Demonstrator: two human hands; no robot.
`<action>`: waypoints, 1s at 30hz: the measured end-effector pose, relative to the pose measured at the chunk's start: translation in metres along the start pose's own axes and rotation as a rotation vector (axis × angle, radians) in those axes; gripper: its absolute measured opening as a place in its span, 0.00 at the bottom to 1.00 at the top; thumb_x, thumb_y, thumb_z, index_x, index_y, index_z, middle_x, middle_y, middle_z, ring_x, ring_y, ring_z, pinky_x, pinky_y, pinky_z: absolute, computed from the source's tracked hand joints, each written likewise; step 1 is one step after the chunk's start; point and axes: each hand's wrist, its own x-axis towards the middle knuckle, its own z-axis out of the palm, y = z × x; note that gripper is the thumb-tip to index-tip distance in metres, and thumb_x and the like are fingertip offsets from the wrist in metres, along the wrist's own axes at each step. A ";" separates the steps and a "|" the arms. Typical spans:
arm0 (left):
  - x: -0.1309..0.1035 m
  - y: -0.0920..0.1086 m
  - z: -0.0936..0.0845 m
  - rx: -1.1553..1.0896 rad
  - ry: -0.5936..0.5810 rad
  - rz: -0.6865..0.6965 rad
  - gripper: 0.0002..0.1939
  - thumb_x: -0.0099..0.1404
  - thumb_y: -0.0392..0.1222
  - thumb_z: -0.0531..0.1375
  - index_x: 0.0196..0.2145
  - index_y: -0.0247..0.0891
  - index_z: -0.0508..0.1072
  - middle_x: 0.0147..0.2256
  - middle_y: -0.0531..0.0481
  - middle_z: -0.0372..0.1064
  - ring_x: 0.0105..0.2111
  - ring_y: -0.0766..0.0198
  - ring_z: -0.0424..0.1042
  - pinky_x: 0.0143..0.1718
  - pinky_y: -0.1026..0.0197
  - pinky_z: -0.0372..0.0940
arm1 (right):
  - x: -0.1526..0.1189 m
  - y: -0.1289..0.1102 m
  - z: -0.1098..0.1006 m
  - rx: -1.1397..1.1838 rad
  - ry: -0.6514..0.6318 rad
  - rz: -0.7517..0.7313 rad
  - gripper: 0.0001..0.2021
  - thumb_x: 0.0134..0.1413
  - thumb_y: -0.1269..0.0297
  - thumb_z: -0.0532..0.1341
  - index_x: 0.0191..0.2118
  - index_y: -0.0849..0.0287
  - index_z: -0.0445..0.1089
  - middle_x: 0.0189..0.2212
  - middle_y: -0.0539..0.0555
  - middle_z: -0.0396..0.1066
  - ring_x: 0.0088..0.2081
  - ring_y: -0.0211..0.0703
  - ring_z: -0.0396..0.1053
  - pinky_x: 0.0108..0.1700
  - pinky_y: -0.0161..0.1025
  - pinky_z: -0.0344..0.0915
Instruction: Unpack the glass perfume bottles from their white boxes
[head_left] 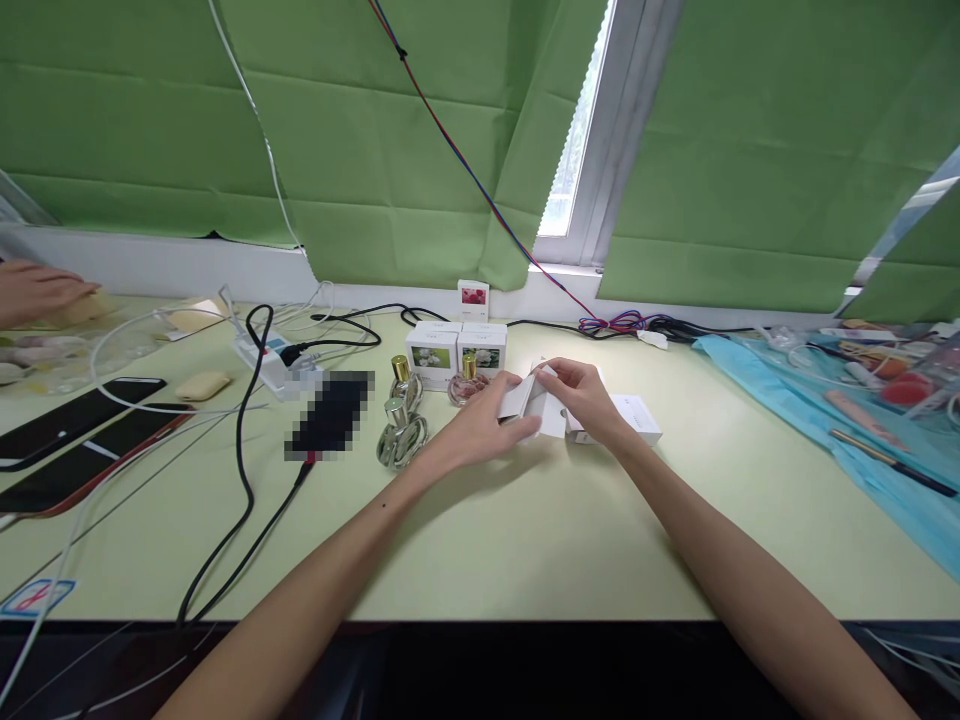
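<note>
Both hands' grip, left hand (pixel 480 425) and right hand (pixel 581 395), holds white carton (pixel 541 408), contents hidden.

A pale yellow-green table (pixel 480 540) fills the near and middle of the scene, its near edge dark. Along the far side runs a white sill (pixel 187 268). Above it hang green pleated blinds (pixel 375 130), creased in horizontal bands, covering nearly the whole far wall. Between two of them, right of centre, a narrow strip of window (pixel 574 150) shows with a white frame (pixel 622 130), and daylight comes in through it. At the far right another sliver of bright glass (pixel 930 190) shows past a tilted blind. The light on the table is soft and even.
</note>
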 end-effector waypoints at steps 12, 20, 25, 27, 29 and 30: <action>0.004 -0.002 0.004 0.118 0.035 0.183 0.27 0.67 0.59 0.59 0.57 0.42 0.67 0.51 0.44 0.72 0.50 0.49 0.71 0.51 0.50 0.66 | -0.001 0.000 0.000 0.046 -0.033 0.033 0.19 0.49 0.44 0.70 0.34 0.57 0.75 0.29 0.50 0.73 0.31 0.39 0.66 0.33 0.38 0.62; 0.004 -0.006 0.011 0.100 0.136 0.086 0.32 0.63 0.61 0.60 0.59 0.41 0.66 0.58 0.41 0.68 0.59 0.44 0.67 0.55 0.47 0.67 | 0.001 0.002 0.000 0.074 -0.103 0.054 0.15 0.49 0.50 0.70 0.36 0.57 0.75 0.30 0.51 0.75 0.32 0.41 0.69 0.36 0.39 0.65; 0.001 -0.001 0.013 0.086 0.166 0.076 0.29 0.63 0.61 0.61 0.55 0.41 0.69 0.56 0.42 0.70 0.58 0.44 0.68 0.56 0.45 0.66 | 0.001 0.001 -0.001 0.080 -0.137 0.108 0.13 0.45 0.61 0.69 0.39 0.57 0.75 0.32 0.52 0.77 0.32 0.41 0.71 0.35 0.39 0.64; 0.001 0.001 0.013 0.074 0.163 0.077 0.28 0.63 0.60 0.61 0.54 0.42 0.69 0.55 0.42 0.71 0.56 0.45 0.69 0.54 0.46 0.66 | 0.000 0.002 -0.001 0.072 -0.153 0.117 0.13 0.44 0.63 0.67 0.40 0.57 0.74 0.32 0.51 0.76 0.33 0.41 0.71 0.35 0.39 0.64; 0.000 0.001 0.014 0.062 0.152 0.067 0.28 0.63 0.60 0.61 0.54 0.42 0.69 0.54 0.43 0.72 0.54 0.46 0.70 0.53 0.47 0.67 | 0.000 0.002 -0.002 0.054 -0.158 0.123 0.14 0.44 0.65 0.66 0.41 0.57 0.74 0.32 0.51 0.76 0.33 0.41 0.71 0.34 0.38 0.63; 0.000 0.001 0.014 0.056 0.148 0.059 0.28 0.63 0.59 0.62 0.55 0.42 0.69 0.53 0.43 0.72 0.54 0.46 0.71 0.52 0.47 0.67 | 0.000 0.003 -0.002 0.045 -0.158 0.128 0.15 0.44 0.65 0.66 0.42 0.57 0.74 0.31 0.50 0.76 0.32 0.41 0.70 0.34 0.38 0.63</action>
